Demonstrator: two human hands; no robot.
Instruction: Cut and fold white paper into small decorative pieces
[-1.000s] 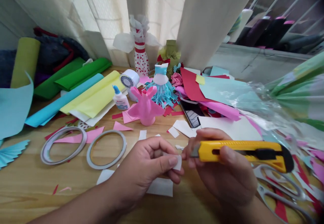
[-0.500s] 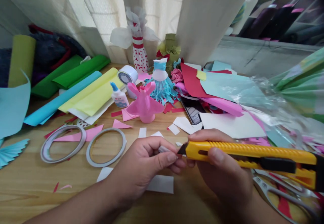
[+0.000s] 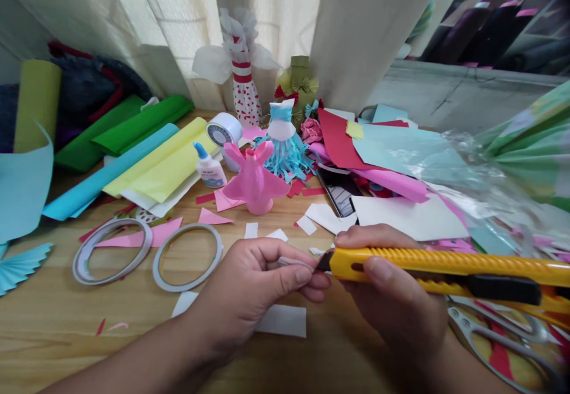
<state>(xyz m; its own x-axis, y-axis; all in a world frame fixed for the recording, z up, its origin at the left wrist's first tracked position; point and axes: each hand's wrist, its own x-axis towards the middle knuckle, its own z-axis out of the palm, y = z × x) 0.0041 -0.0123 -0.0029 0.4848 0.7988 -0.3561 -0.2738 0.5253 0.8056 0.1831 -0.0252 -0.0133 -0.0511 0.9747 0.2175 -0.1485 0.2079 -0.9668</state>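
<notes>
Between its thumb and forefinger my left hand (image 3: 267, 281) pinches a small piece of white paper (image 3: 291, 261), mostly covered by the fingers. My right hand (image 3: 392, 299) is wrapped round a yellow utility knife (image 3: 427, 266) with a black slider. The short dark blade (image 3: 325, 262) sticks out towards the left fingertips and meets the edge of the pinched paper; whether it cuts in, I cannot tell. Below my left hand a white paper strip (image 3: 285, 321) lies on the wooden table (image 3: 146, 346).
Two tape rolls (image 3: 187, 287) lie left of my hands. Beyond stand a pink paper figure (image 3: 256, 183), a glue bottle (image 3: 210, 168) and a blue fringed paper dress (image 3: 287, 150). Scissors (image 3: 485, 328) rest under my right forearm's far side. Paper sheets (image 3: 405, 218) and a phone (image 3: 338, 195) lie behind.
The knife has shifted slightly to the right, with its handle end now out of the picture. My left hand keeps its pinch on the paper.
</notes>
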